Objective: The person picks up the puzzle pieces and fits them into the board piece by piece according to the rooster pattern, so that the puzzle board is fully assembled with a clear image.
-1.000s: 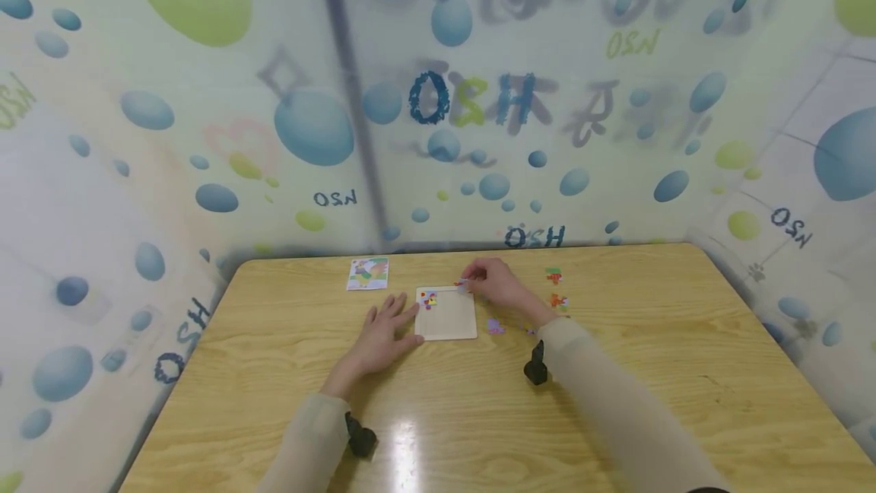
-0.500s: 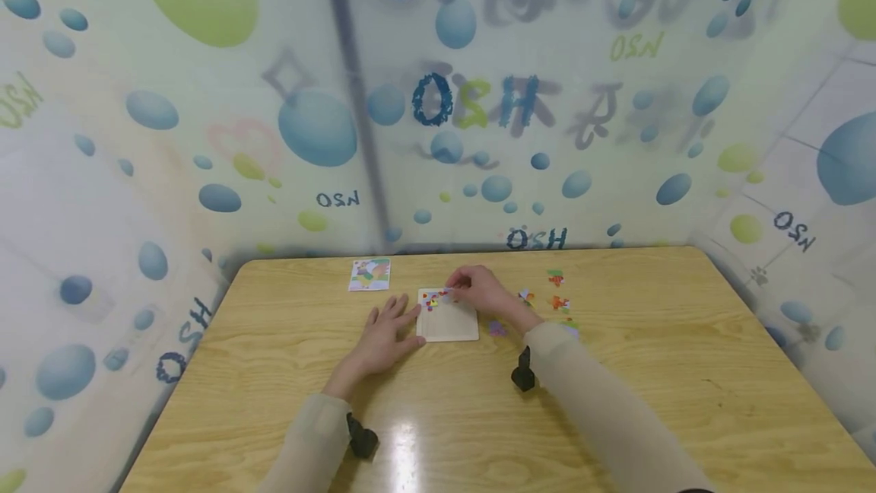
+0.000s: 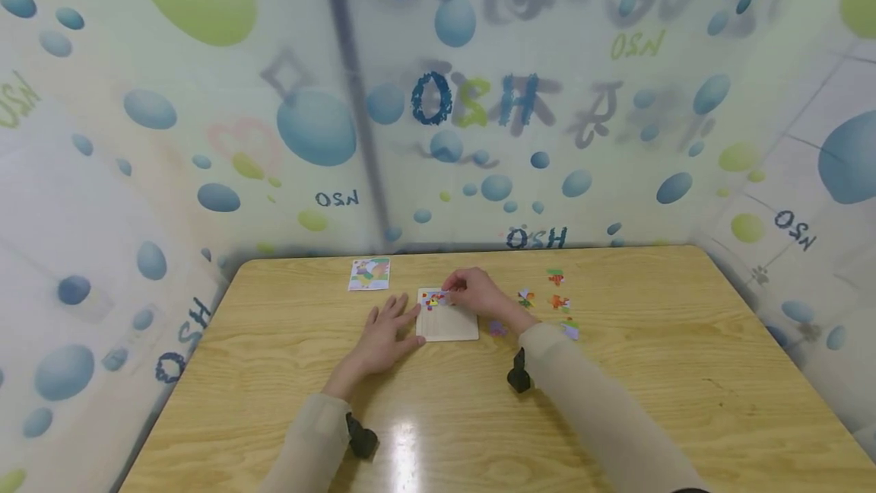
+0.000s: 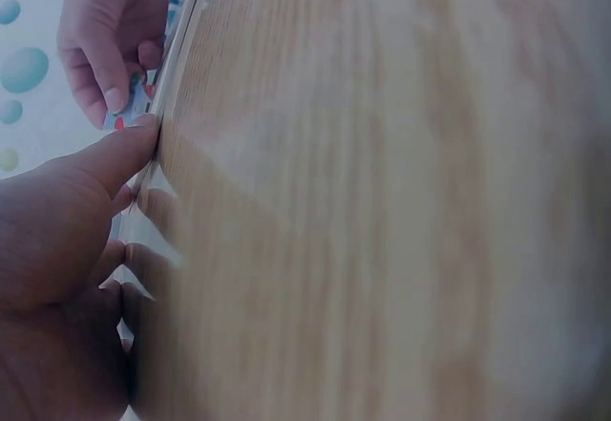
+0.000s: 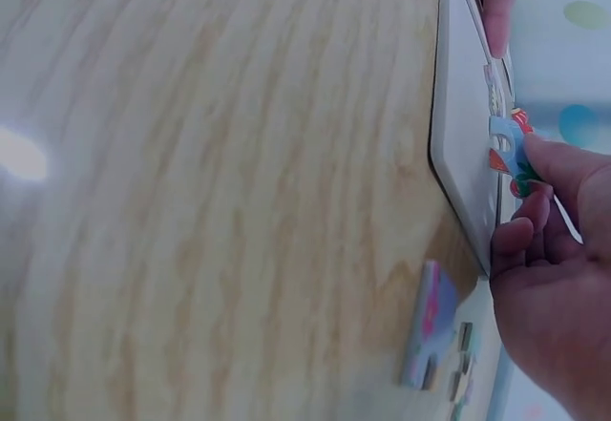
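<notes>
A shallow light wooden puzzle tray (image 3: 448, 327) lies on the table, with a colourful puzzle piece (image 3: 429, 300) in its upper left corner. Over the tray's upper part, my right hand (image 3: 479, 294) pinches another jigsaw piece (image 5: 511, 146) between thumb and fingers. That piece is blue with red and green parts and looks tilted in the right wrist view; whether it touches its neighbour I cannot tell. My left hand (image 3: 385, 337) lies with fingers spread at the tray's left side, its thumb (image 4: 124, 149) and a fingertip touching the edge.
Right of the tray lie several loose puzzle pieces: a purple one (image 3: 497, 329), a multicoloured one (image 3: 525, 298), an orange one (image 3: 560, 302), a green-and-red one (image 3: 556, 278) and a green-and-lilac one (image 3: 569, 330). A picture card (image 3: 369, 275) lies at the back left.
My right hand has carried the pinched jigsaw piece left from the tray's upper right corner to beside the piece in the upper left. My left hand has stayed in place.
</notes>
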Demonstrator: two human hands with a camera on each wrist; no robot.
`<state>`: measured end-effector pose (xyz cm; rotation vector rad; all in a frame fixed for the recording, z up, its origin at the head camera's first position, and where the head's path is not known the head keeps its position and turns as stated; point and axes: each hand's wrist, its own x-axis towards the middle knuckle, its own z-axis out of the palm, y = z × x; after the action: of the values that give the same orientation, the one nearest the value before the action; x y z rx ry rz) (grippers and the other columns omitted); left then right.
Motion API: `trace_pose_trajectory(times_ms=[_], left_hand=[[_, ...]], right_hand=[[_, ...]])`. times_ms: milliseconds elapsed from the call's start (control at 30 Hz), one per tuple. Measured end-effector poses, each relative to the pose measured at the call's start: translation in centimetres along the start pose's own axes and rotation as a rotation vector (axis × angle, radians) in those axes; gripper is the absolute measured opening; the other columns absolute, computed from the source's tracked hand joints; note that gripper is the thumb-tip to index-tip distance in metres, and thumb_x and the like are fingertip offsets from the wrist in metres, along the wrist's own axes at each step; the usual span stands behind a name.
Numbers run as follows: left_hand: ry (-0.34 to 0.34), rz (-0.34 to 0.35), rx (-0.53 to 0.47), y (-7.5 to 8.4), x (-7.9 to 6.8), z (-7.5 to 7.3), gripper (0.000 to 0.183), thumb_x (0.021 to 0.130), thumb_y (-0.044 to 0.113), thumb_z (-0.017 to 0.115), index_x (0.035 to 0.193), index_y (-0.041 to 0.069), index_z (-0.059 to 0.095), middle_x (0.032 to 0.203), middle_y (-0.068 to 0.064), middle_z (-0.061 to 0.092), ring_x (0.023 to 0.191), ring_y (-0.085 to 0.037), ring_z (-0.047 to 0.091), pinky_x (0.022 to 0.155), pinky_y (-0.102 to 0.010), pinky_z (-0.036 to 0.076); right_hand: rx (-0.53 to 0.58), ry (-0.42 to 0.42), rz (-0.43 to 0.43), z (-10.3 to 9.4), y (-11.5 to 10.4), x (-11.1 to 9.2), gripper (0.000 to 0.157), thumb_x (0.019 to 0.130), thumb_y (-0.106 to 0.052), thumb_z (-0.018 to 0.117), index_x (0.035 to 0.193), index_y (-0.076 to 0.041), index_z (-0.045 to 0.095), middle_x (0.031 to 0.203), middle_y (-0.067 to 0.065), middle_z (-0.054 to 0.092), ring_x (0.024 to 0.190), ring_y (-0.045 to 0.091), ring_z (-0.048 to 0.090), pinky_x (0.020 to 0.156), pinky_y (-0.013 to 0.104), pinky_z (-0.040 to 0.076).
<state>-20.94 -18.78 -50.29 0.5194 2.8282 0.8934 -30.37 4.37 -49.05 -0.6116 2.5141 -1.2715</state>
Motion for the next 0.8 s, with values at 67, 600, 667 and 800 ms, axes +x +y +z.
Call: trace_pose_trajectory(times_ms=[67,600,667,800], left_hand=[[0.005,0.001,0.004,0.0,-0.1,0.0,0.064,0.1,0.032,0.067,0.153,0.003,0.046,0.165,-0.025,0.023,0.154,-0.045,0.011,0.12,-0.065,0.002],[0.013,0.011,0.015,0.3,0.0,-0.3,0.063,0.101,0.031,0.067,0.152,0.002,0.047,0.164,-0.027,0.024,0.153,-0.046,0.012,0.12,-0.066,0.003],[0.013,0.011,0.014,0.3,0.0,-0.2,0.062,0.1,0.031,0.067,0.152,0.002,0.047,0.164,-0.027,0.025,0.153,-0.046,0.012,0.12,-0.066,0.003],[0.014,0.012,0.009,0.2,0.0,-0.1,0.062,0.1,0.031,0.067,0.152,0.002,0.048,0.164,-0.027,0.025,0.153,-0.046,0.013,0.12,-0.066,0.003]], right_hand=[[-0.012,0.004,0.003,0.2,-0.2,0.0,0.009,0.097,-0.006,0.069,0.105,-0.005,0.073,0.089,0.001,0.067,0.081,0.015,0.059,0.071,0.028,0.05],[-0.135,0.062,0.021,1.6,-0.2,0.5,0.009,0.099,-0.006,0.067,0.1,-0.009,0.075,0.099,0.003,0.061,0.094,0.019,0.057,0.085,0.036,0.051],[-0.144,0.067,0.016,1.7,-0.1,0.4,0.009,0.099,-0.005,0.066,0.099,-0.009,0.075,0.098,0.003,0.061,0.094,0.019,0.057,0.086,0.037,0.051],[-0.146,0.075,0.018,1.9,-0.1,0.4,0.009,0.1,-0.006,0.066,0.099,-0.009,0.075,0.098,0.003,0.061,0.094,0.019,0.057,0.086,0.038,0.052]])
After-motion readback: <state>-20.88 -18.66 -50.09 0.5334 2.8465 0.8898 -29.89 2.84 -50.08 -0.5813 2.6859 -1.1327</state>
